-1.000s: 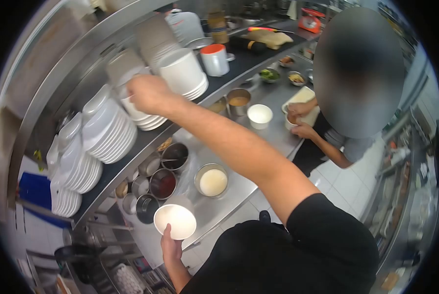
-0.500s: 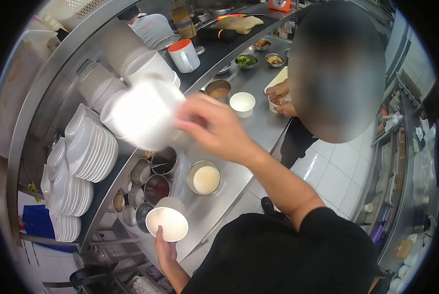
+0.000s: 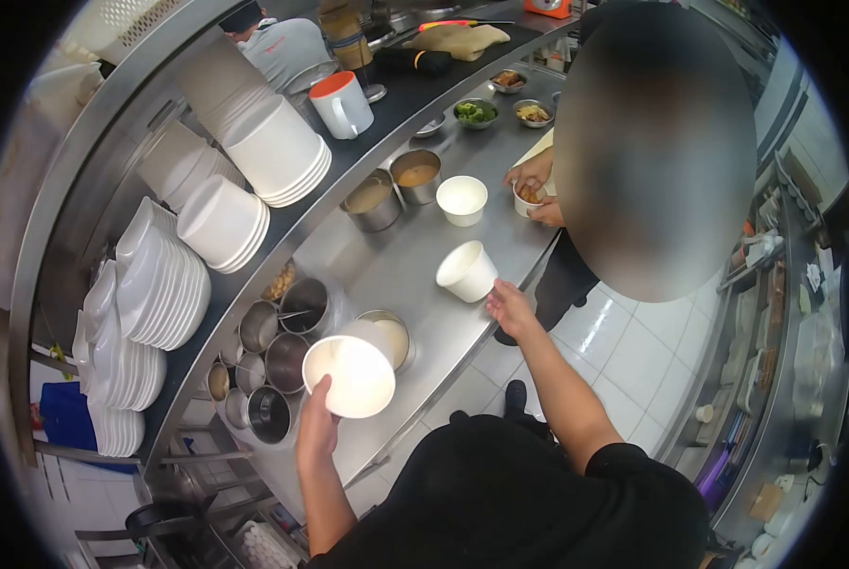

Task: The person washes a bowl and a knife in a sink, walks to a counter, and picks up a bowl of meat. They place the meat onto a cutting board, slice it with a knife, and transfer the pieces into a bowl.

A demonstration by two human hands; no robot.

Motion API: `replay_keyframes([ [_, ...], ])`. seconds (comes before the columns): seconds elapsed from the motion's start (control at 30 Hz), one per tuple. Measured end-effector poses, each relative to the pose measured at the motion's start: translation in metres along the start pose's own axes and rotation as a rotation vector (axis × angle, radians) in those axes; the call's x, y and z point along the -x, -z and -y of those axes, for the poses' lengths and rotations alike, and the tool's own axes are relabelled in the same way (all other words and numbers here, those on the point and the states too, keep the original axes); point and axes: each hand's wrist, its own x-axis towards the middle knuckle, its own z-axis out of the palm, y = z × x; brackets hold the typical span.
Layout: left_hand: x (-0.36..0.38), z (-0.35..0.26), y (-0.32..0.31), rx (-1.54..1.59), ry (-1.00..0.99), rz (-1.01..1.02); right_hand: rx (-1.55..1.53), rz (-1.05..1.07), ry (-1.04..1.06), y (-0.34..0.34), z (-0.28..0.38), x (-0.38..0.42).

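My left hand (image 3: 318, 427) is closed on the side of a white paper bowl (image 3: 353, 370), thumb over the rim, its mouth tipped toward me. This bowl partly covers a metal bowl of pale liquid (image 3: 396, 334). Over the counter's near edge, my right hand (image 3: 510, 311) grips another white paper bowl (image 3: 466, 272) low on its wall, and that bowl leans to the left. A third white paper bowl (image 3: 461, 201) stands upright on the steel counter just beyond it. Metal pots with brownish contents, one of them the farther pot (image 3: 417, 176), stand to its left.
Stacked white paper bowls (image 3: 277, 152) and white dishes (image 3: 165, 275) fill the shelf at left, near an orange-and-white mug (image 3: 342, 104). Several metal containers (image 3: 285, 360) cluster below it. A co-worker's hands (image 3: 535, 190) work at a filled bowl at right.
My right hand has brought its white bowl from in front of the shelf stacks rightward and down to the counter. My left hand and its bowl have risen a little, overlapping the metal bowl.
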Motion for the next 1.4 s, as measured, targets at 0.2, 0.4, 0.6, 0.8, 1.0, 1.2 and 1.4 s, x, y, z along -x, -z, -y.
replay_keyframes([
  [0.2,-0.027,0.021,-0.063,0.040,-0.012,0.015,0.297,-0.137,0.039,0.013,0.014,0.016],
  [0.4,-0.047,0.018,-0.094,-0.077,-0.038,-0.014,1.002,0.225,0.432,-0.075,0.061,0.119],
  [0.6,-0.053,0.013,-0.092,-0.098,-0.069,-0.023,1.543,0.834,0.860,-0.161,0.066,0.151],
  [0.8,-0.022,-0.020,-0.070,-0.190,-0.157,0.090,1.501,0.620,1.044,-0.184,0.049,0.108],
  [1.0,-0.034,0.018,0.030,-0.317,-0.031,0.111,1.297,-0.030,1.164,-0.191,0.081,-0.007],
  [1.2,-0.064,0.062,0.065,-0.875,0.147,-0.090,1.224,-0.463,1.212,-0.222,0.145,-0.203],
  [1.4,-0.086,0.145,0.122,-1.311,0.046,-0.190,1.235,-0.845,0.930,-0.252,0.192,-0.371],
])
